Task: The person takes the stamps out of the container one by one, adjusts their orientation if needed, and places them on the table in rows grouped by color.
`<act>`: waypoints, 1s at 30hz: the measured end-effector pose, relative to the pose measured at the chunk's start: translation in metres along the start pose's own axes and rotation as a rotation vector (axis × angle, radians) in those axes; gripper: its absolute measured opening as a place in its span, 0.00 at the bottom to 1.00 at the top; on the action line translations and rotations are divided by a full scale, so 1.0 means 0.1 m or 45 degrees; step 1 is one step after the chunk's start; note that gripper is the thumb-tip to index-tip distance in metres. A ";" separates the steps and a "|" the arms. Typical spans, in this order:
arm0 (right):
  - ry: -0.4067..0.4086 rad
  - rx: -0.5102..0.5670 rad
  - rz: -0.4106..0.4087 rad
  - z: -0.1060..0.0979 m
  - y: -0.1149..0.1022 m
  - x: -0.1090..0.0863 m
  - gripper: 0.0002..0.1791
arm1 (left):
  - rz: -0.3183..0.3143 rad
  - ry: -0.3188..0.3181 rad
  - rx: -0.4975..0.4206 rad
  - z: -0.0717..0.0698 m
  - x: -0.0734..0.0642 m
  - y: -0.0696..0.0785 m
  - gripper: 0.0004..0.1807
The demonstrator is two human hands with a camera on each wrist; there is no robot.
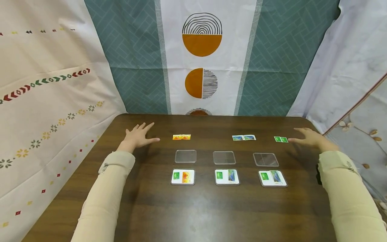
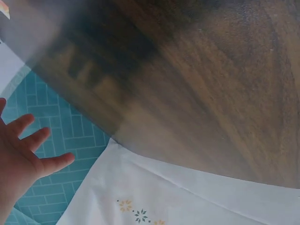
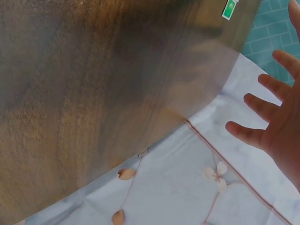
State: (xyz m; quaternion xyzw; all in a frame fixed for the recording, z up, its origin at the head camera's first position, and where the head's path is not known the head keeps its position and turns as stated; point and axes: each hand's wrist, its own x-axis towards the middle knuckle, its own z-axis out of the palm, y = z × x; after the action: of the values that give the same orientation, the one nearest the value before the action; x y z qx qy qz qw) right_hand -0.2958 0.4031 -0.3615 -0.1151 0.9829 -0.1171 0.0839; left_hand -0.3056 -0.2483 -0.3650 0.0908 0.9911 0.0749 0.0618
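My left hand [image 1: 138, 136] is spread over the back left of the table, fingers apart and holding nothing. Nearest to it lies a pair of orange stamp-like pieces [image 1: 181, 137]. At the back right my right hand [image 1: 311, 138] is likewise spread and holds nothing. Its thumb tip is close beside two green stamp-like pieces [image 1: 281, 139]. Two blue ones [image 1: 244, 137] lie further left. In front sit three shallow cases with white inserts: the left case [image 1: 182, 177] shows green and orange pieces, while the middle case [image 1: 227, 177] and right case [image 1: 272, 178] show green and blue.
Between the cases and the loose pieces lie three clear lids, the left lid [image 1: 185, 156], middle lid [image 1: 224, 157] and right lid [image 1: 265, 159]. The dark wooden table [image 1: 211, 215] has rounded back corners. Patterned cloth [image 1: 139, 67] hangs behind it and along both sides.
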 end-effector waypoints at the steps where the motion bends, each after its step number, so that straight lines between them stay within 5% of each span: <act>1: 0.003 -0.009 0.001 -0.01 0.00 0.00 0.45 | 0.005 0.002 0.006 0.00 0.00 0.00 0.47; 10: 0.091 -0.048 -0.063 -0.07 -0.03 -0.01 0.34 | 0.092 0.076 0.051 -0.05 0.01 0.00 0.40; 30: 0.049 -0.062 -0.139 -0.11 -0.13 -0.02 0.20 | 0.095 0.165 -0.045 -0.07 0.01 0.03 0.20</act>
State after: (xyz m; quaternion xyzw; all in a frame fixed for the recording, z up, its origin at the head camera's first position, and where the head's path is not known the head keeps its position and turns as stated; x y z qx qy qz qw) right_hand -0.2929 0.3933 -0.3472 -0.1681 0.9791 -0.0999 0.0557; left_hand -0.3072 -0.2463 -0.3576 0.1216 0.9875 0.1004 -0.0038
